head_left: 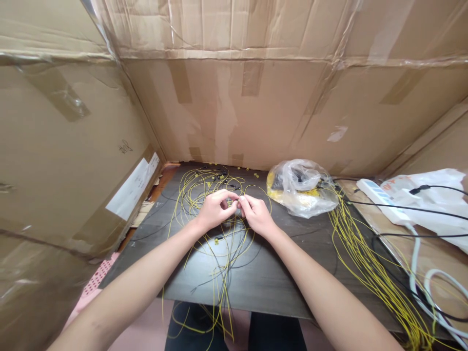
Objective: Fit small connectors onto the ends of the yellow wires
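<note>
Taped cardboard walls point(234, 112) close in a dark table point(292, 273). Thin yellow wires point(190, 195) lie looped and tangled with a few black ones at its middle, left of a clear plastic bag point(300, 187). The left hand point(215, 209) and right hand point(258, 214) meet above the loops, fingertips pinched narrowly on one strand

Count on table point(292, 273): 2 hands point(215, 208) point(258, 214), 2 yellow wire bundles point(197, 190) point(361, 258) (middle, right), 1 clear bag point(302, 187), 1 white bag point(431, 202), 1 power strip point(380, 197).
</note>
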The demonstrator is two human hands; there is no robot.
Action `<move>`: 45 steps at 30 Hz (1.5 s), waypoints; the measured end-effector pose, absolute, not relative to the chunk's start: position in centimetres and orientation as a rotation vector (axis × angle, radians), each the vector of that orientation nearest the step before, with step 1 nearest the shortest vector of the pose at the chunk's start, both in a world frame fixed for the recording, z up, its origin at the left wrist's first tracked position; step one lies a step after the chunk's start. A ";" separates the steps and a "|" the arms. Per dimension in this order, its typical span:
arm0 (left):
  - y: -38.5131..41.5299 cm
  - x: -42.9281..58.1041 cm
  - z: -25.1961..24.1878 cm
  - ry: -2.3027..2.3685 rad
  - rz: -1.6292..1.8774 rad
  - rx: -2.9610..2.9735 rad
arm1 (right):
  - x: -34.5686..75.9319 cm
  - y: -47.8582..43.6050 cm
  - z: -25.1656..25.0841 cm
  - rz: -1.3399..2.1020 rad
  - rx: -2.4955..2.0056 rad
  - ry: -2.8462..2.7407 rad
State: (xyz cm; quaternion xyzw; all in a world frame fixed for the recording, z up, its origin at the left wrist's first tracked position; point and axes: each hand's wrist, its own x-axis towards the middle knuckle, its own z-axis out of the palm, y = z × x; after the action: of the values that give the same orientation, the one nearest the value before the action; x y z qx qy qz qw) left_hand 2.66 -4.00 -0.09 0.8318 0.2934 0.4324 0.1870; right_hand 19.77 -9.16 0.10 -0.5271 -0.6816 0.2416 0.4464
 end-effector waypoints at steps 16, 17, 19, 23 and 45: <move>-3.8 2.7 0.0 0.900 1.182 2.267 | 20.0 -8.9 0.0 0.530 -1.287 -1.725; -3.8 2.7 0.0 0.903 1.184 2.264 | 20.0 -9.0 0.0 0.521 -1.285 -1.725; -3.8 2.7 0.1 0.909 1.186 2.266 | 20.0 -9.0 0.0 0.505 -1.281 -1.727; -3.8 2.6 0.2 0.918 1.190 2.293 | 20.0 -9.0 0.0 0.502 -1.294 -1.721; -3.7 2.5 0.1 0.896 1.160 2.345 | 20.2 -8.9 -0.1 0.529 -1.318 -1.677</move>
State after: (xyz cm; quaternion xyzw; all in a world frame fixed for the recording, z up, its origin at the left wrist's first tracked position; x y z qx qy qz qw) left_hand 2.54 -3.75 0.06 0.8330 0.3183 0.4121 0.1869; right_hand 20.15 -8.92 -0.11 -0.5343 -0.6797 0.2145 0.4546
